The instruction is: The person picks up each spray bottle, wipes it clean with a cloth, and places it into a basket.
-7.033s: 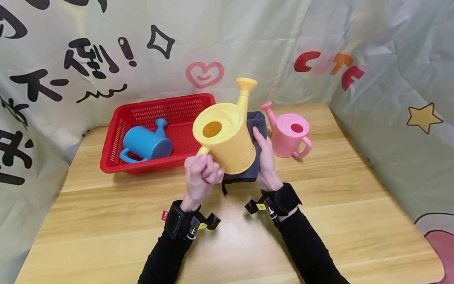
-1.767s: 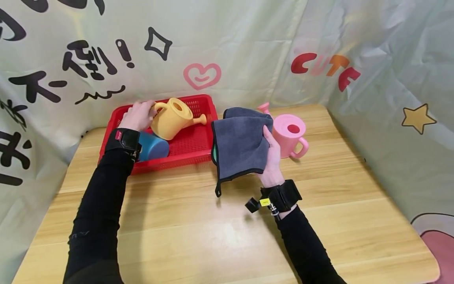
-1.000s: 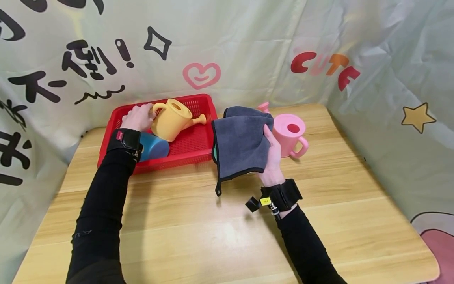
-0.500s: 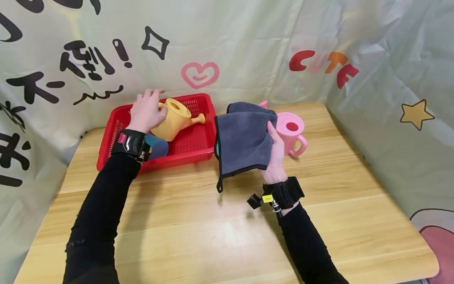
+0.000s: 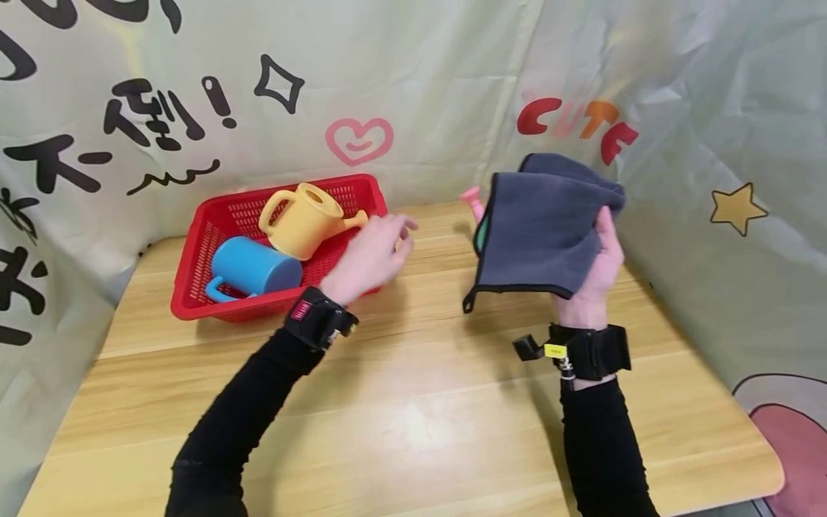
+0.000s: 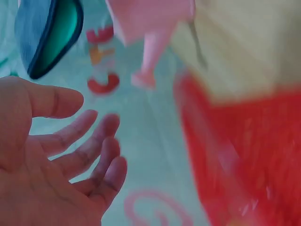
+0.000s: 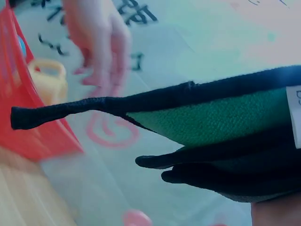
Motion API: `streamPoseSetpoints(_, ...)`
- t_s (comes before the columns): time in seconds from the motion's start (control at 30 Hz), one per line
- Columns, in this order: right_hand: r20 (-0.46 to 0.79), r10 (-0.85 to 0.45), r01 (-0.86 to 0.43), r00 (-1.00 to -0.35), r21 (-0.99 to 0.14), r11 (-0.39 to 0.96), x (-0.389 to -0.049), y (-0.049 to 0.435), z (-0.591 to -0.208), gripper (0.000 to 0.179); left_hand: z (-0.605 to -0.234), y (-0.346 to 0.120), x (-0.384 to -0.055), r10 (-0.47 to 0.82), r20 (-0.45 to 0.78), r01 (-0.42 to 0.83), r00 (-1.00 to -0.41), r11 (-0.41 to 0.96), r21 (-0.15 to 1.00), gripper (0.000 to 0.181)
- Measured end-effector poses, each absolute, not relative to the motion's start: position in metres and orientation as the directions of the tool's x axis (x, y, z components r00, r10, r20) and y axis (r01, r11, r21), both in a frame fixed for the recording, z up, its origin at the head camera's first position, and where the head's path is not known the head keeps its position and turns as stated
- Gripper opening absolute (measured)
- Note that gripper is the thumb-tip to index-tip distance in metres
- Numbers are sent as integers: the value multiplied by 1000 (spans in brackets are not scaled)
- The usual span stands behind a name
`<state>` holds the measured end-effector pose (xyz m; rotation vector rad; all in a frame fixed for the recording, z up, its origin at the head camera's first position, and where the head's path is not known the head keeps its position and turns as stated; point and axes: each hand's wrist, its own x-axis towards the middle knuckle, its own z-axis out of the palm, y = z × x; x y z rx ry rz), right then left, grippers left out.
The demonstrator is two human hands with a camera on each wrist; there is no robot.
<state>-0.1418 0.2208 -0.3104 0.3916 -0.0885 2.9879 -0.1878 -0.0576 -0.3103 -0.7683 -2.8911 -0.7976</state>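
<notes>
My left hand [image 5: 371,258] is over the right end of the red basket [image 5: 194,287], its fingers spread loosely and nothing in them. In the left wrist view that hand [image 6: 70,155] shows a bare palm. My right hand [image 5: 597,269] grips a folded grey cloth [image 5: 543,230] with black edging and a green underside [image 7: 207,117], held above the table. Behind the cloth, a pink watering can [image 5: 474,203] is mostly hidden; only its spout shows in the head view, more of its body [image 6: 150,19] in the left wrist view.
Inside the basket, a yellow watering can [image 5: 300,222] leans at the back, its spout near the right rim. A blue watering can [image 5: 255,266] lies on its side in front of it. The wooden table [image 5: 400,431] ends at a printed curtain [image 5: 439,86].
My left hand has let go of the yellow watering can, which stays in the basket, and moved right. My right hand has carried the cloth right, over the pink watering can.
</notes>
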Motion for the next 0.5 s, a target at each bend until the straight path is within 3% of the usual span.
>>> streamPoseSetpoints(0.13, 264, 191, -187, -946, 39, -982, -139, 249, -309, 40, -344, -20, -177, 546, 41, 437, -837, 622, 650, 33)
streamPoseSetpoints(0.27, 239, 221, -210, -946, 72, -975, -137, 267, -311, 46, -377, 18, -170, 658, -67, 370, -750, 501, 782, 40)
streamPoseSetpoints(0.5, 198, 283, -277, -939, 55, -959, -140, 281, -312, 48, -408, 79, -167, 766, -56, 204, -641, 240, 949, 61)
